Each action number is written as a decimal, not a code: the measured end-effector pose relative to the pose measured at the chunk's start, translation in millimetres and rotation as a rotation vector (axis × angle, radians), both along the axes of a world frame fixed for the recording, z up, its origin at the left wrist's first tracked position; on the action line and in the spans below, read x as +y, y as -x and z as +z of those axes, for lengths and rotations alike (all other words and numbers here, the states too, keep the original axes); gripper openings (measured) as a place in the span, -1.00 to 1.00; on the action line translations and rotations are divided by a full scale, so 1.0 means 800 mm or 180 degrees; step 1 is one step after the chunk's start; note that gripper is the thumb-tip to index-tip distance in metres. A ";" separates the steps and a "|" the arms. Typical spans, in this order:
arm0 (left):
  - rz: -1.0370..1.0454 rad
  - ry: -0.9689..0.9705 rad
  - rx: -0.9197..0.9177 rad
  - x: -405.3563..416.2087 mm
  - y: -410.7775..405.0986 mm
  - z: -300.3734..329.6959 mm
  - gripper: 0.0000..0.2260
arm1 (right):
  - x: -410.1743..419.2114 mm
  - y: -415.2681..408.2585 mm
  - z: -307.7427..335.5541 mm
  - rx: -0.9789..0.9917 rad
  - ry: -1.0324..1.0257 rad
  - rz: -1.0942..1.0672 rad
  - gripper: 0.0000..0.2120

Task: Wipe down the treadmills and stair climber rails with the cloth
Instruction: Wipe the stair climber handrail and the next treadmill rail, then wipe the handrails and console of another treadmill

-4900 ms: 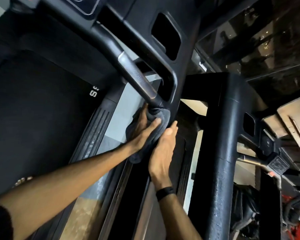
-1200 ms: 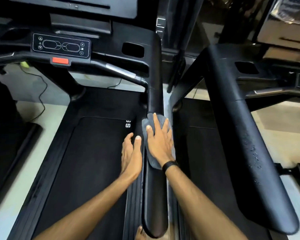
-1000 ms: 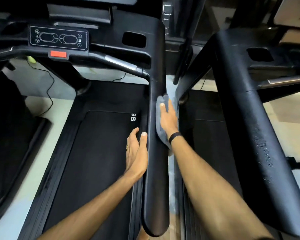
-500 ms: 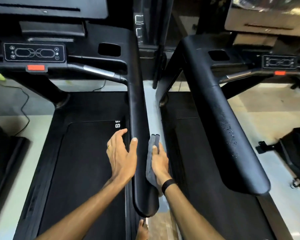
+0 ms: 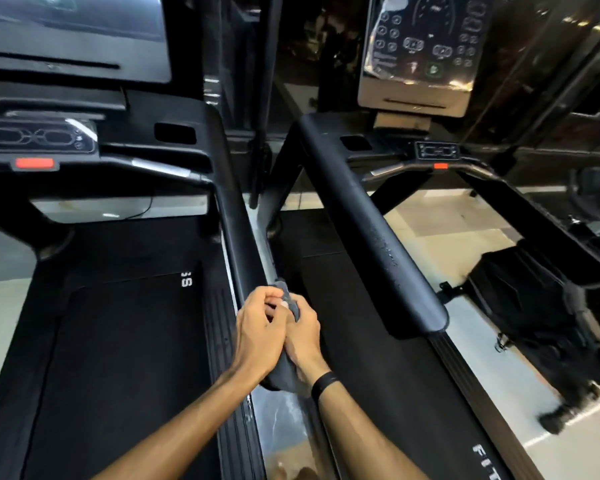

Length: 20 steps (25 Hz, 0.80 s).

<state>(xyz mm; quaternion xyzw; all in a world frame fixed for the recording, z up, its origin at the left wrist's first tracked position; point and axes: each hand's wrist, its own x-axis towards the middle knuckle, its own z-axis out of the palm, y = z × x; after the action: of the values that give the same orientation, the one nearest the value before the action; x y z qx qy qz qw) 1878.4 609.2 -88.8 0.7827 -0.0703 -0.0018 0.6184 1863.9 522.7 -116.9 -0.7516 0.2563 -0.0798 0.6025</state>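
Observation:
Both hands meet at the near end of the left treadmill's right side rail (image 5: 238, 230), a black padded bar running away from me. The grey cloth (image 5: 284, 375) is bunched between them, hanging below my palms and poking out above my fingers. My left hand (image 5: 258, 332) curls over the cloth from the left. My right hand (image 5: 303, 336), with a black wristband, grips it from the right. The rail's near end is hidden under my hands. The neighbouring treadmill's left rail (image 5: 374, 230) runs alongside to the right, with spots of moisture on it.
The left treadmill's belt (image 5: 118, 341) and console with a red stop button (image 5: 34, 163) lie left. The right treadmill's belt (image 5: 371, 375), display (image 5: 420, 50) and far rail (image 5: 541, 233) lie right. A narrow floor gap (image 5: 284, 424) separates the machines. Dark equipment (image 5: 541, 317) stands on the floor right.
My right hand slid the cloth back along the rail's outer side toward its near end. My left hand left the rail's inner side and closed onto the cloth. The view shifted right.

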 end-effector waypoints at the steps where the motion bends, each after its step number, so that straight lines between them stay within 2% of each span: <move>1: 0.0049 -0.0024 -0.0132 -0.003 0.005 0.006 -0.81 | -0.009 0.007 0.008 -0.0121 -0.0270 -0.0095 -0.82; 4: -0.0020 0.0128 -0.0132 -0.024 0.015 0.021 -0.80 | -0.050 0.022 0.034 -0.0358 -0.0764 -0.0360 -0.88; 6: -0.0320 0.0297 0.0208 -0.048 0.025 0.028 -0.83 | -0.080 0.030 0.055 -0.0563 -0.0811 -0.0482 -0.83; 8: -0.0753 0.0436 0.0575 -0.079 0.032 0.036 -0.97 | -0.106 0.037 0.076 -0.0768 -0.0775 -0.0588 -0.82; 9: -0.0922 0.0416 0.0628 -0.097 0.034 0.043 -0.90 | -0.120 0.042 0.085 -0.0854 -0.0749 -0.0621 -0.82; 13: -0.1451 0.0210 0.0467 -0.169 0.039 0.078 -0.57 | -0.194 0.059 0.107 -0.1039 -0.0424 -0.0567 -0.78; 15: -0.1635 -0.0014 0.0390 -0.217 0.039 0.096 -0.46 | -0.254 0.068 0.121 -0.1037 -0.0496 -0.0483 -0.75; 18: -0.1567 -0.0571 -0.0017 -0.318 0.041 0.114 -0.55 | -0.372 0.085 0.131 -0.0989 -0.0480 -0.0233 -0.68; 20: -0.1506 -0.0785 -0.0318 -0.393 0.046 0.125 -0.64 | -0.459 0.095 0.137 -0.0865 -0.0076 -0.0153 -0.56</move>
<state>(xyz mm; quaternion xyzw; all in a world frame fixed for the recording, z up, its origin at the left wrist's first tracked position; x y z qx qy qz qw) 1841.7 295.2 10.8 0.8131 -0.2808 -0.1162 0.4965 1788.2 155.7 -7.7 -0.7203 0.1912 -0.1922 0.6385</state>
